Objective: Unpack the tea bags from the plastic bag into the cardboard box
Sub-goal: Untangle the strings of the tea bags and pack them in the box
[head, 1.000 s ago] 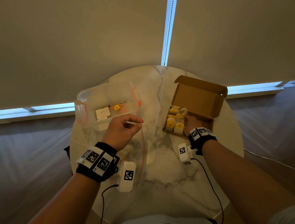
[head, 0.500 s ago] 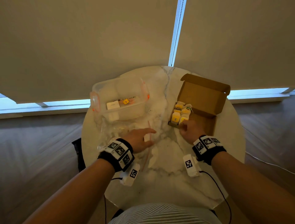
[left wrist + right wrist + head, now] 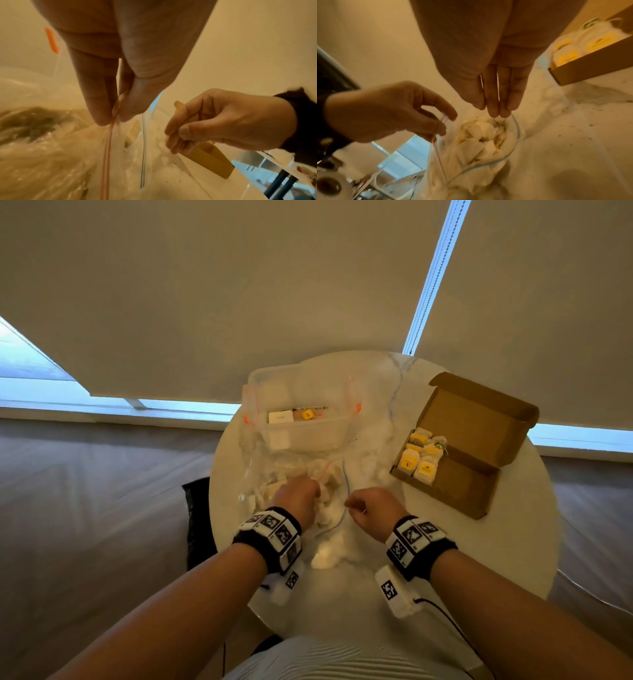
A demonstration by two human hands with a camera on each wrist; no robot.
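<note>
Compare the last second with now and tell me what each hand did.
The right hand left the brown cardboard box and came across to the mouth of the clear plastic zip bag, fingers straight above the white tea bags inside. The left hand came down and now pinches the bag's red zip edge. The box, its yellow-tagged tea bags and the clear plastic tub stayed put.

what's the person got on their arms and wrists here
Both forearms are bare, no sleeves. Each wrist has a black band carrying white tiles printed with black square codes, left and right. Under each wrist hangs a small white camera block with one code tag, trailing a thin black cable.
</note>
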